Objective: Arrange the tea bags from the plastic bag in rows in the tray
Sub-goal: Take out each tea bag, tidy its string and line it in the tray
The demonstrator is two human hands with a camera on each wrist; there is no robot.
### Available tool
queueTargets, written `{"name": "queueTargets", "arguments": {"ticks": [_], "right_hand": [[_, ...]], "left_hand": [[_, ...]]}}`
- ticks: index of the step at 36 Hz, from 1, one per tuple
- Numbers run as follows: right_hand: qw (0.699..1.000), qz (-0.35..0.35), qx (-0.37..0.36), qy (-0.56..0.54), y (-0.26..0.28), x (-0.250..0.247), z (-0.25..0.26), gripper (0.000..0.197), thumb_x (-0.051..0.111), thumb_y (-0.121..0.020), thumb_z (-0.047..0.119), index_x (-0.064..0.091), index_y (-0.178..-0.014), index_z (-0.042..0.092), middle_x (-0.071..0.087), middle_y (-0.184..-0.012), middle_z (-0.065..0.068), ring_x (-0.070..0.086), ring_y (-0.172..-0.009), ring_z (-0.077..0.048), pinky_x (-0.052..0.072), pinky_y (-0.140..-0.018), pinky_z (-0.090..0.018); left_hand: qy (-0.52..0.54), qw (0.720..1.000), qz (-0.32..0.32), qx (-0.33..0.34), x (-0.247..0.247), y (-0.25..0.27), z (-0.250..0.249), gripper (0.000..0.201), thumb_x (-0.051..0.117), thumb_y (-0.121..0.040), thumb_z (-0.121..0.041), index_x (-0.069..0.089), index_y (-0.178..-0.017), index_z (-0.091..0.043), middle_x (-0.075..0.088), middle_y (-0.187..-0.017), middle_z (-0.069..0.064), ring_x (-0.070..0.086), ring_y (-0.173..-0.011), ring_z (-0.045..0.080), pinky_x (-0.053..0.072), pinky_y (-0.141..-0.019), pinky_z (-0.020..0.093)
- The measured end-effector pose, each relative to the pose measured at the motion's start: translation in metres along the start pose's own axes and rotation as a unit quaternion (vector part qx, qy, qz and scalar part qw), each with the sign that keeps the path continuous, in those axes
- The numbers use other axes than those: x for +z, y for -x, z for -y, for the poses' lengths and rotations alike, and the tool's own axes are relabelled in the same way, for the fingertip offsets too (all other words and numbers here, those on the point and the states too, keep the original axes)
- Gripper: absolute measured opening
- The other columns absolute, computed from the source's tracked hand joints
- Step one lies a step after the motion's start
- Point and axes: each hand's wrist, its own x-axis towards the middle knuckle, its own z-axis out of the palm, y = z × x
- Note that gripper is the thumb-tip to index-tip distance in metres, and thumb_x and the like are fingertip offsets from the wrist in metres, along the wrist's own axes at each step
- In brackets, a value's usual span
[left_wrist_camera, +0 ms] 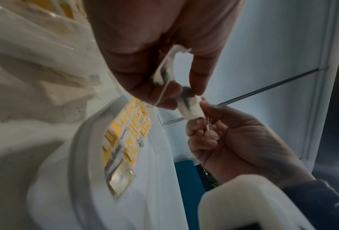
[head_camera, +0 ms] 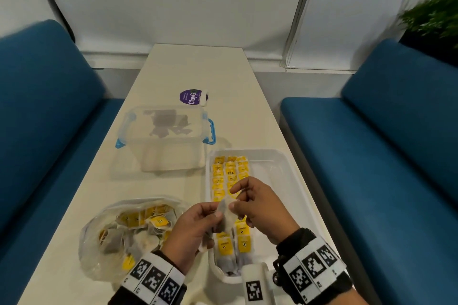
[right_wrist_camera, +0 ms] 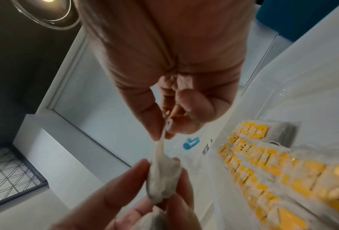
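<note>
Both hands hold one grey tea bag (head_camera: 226, 216) just above the near left part of the white tray (head_camera: 285, 181). My left hand (head_camera: 218, 213) grips the bag's body (right_wrist_camera: 162, 179) between thumb and fingers. My right hand (head_camera: 234, 197) pinches its top end (left_wrist_camera: 192, 109). A second grey bag seems to sit lower in the left palm. Yellow-tagged tea bags (head_camera: 229, 173) lie in rows down the tray's left side (right_wrist_camera: 263, 163); its right side is bare. The clear plastic bag (head_camera: 99, 250), with several loose tea bags, lies to the left.
A clear lidded box with blue latches (head_camera: 163, 136) stands behind the plastic bag, with a purple-labelled tub (head_camera: 194, 97) beyond it. Blue benches (head_camera: 371, 156) flank the narrow white table (head_camera: 198, 69). A white device (head_camera: 255, 280) sits at the tray's near edge.
</note>
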Motion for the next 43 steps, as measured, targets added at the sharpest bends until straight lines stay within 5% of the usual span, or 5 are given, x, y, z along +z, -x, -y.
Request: {"name": "queueTargets", "arguments": {"ticks": [12,17,24,36,43], "right_hand": [[0.996,0.035,-0.065,0.04,0.007,-0.008,0.011,0.03,0.066,-0.078,-0.006,0.061,-0.096,0.017,0.053,-0.063,0.002,0.05,-0.053,-0.005,0.042,-0.052,-0.013],[0.978,-0.035,-0.119,0.167,0.007,-0.01,0.016,0.028,0.064,-0.08,0.003,0.058,-0.09,0.028,0.055,-0.065,0.005,0.051,-0.059,-0.001,0.045,-0.061,-0.011],[0.979,-0.027,-0.119,0.164,0.006,-0.009,0.019,0.035,0.062,-0.078,-0.003,0.057,-0.086,0.031,0.054,-0.064,0.004,0.049,-0.059,-0.004,0.045,-0.061,-0.014],[0.999,0.029,-0.035,-0.022,0.014,-0.008,0.021,0.026,0.06,-0.079,-0.011,0.06,-0.093,0.01,0.055,-0.059,-0.001,0.053,-0.049,-0.012,0.037,-0.04,-0.02],[0.995,0.033,-0.008,-0.094,0.02,-0.014,0.017,0.022,0.056,-0.081,-0.013,0.058,-0.095,0.004,0.053,-0.062,-0.004,0.057,-0.048,-0.017,0.038,-0.037,-0.022]], "left_hand": [[-0.017,0.999,-0.012,0.033,-0.004,-0.005,-0.004,0.022,0.067,-0.078,0.003,0.063,-0.097,-0.009,0.062,-0.077,0.004,0.058,-0.057,0.009,0.037,-0.044,0.02],[-0.046,0.998,-0.026,0.021,-0.004,-0.005,0.0,0.046,0.07,-0.056,-0.018,0.064,-0.101,-0.019,0.066,-0.098,0.001,0.061,-0.072,0.008,0.04,-0.055,0.025],[-0.079,0.995,-0.026,0.057,0.0,0.0,-0.005,0.025,0.071,-0.081,-0.019,0.063,-0.104,-0.024,0.064,-0.105,-0.002,0.059,-0.074,0.011,0.039,-0.056,0.025],[-0.022,0.999,0.025,0.043,0.003,0.003,-0.002,0.021,0.049,-0.092,-0.012,0.061,-0.109,-0.011,0.063,-0.075,0.007,0.049,-0.061,0.011,0.034,-0.047,0.02],[0.049,0.996,0.075,0.021,0.005,0.003,0.001,0.029,0.066,-0.075,-0.015,0.062,-0.101,-0.003,0.061,-0.065,0.007,0.045,-0.049,0.01,0.033,-0.038,0.018]]}}
